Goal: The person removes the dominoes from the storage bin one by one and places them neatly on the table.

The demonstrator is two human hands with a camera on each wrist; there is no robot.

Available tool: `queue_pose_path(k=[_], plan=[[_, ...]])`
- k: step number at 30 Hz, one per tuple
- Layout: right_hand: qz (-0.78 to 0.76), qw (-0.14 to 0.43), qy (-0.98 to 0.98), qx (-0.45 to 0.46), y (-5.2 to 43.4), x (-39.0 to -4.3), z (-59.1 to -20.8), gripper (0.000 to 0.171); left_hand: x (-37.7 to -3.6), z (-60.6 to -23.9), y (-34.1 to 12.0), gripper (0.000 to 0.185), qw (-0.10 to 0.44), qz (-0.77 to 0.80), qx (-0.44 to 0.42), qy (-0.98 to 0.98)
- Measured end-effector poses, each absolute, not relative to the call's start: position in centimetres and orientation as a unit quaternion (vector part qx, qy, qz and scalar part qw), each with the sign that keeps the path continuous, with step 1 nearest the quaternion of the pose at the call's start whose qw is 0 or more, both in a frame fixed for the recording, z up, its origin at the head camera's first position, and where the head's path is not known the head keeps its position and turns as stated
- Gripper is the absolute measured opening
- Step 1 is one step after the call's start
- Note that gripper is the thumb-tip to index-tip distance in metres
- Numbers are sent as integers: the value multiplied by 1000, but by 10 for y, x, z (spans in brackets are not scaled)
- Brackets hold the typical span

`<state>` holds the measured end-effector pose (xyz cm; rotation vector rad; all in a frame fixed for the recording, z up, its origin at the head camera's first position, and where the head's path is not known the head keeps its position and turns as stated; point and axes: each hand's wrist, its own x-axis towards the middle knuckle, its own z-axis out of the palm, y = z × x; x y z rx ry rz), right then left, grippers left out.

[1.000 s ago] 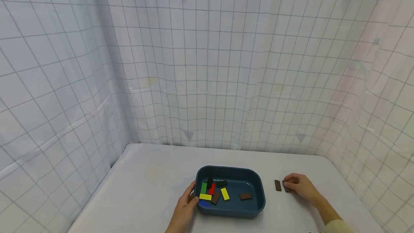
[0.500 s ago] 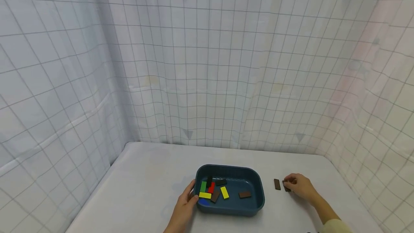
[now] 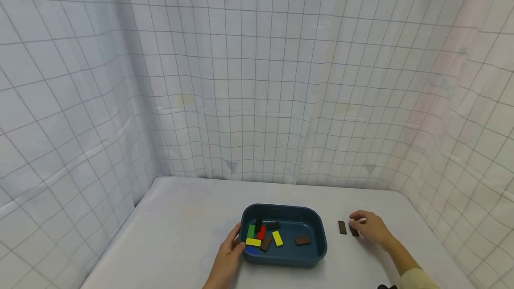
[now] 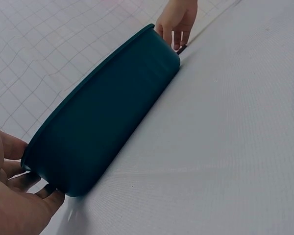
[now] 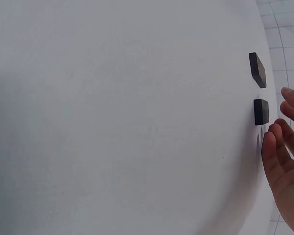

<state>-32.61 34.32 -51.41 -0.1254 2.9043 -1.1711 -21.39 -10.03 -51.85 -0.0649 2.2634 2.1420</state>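
Observation:
A dark blue-green plastic bin [image 3: 281, 260] stands on the white table, with my left hand [image 3: 225, 260] at its left end. In the left wrist view, the fingertips touch the bin's outer end wall [image 4: 100, 112] near the rim and lower down. To the right of the bin, two dark brown rectangular blocks lie side by side: a left block [image 3: 342, 227] and a right block [image 3: 354, 230]. My right hand [image 3: 372, 228] hovers at the right block, thumb and fingers spread. The right wrist view shows the fingertips just apart from this nearer block [image 5: 261, 112].
Inside the bin, toward its left, lie several flat blocks: green [image 3: 250, 231], red [image 3: 261, 232], yellow [image 3: 253, 242], black and brown. One brown block [image 3: 303, 240] lies alone at the right. White grid-patterned curtains [image 3: 257, 79] surround the table.
The right hand's fingers, earlier on the right block, have come apart from it and spread, leaving the block on the table. The left hand stays at the bin.

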Motion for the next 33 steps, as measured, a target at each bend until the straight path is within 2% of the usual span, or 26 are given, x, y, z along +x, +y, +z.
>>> queue_pose_path(k=[18, 26, 33], plan=[[-380, -25, 913, -148, 294, -338, -488, 26, -212, -516, -100, 58, 14, 697, -11, 717], [-378, -42, 902, -205, 266, -338, -477, 20, -211, -516, -100, 57, 8, 694, -10, 720], [-378, -24, 888, -261, 243, -336, -471, 21, -212, -517, -101, 58, 15, 698, -15, 716]])
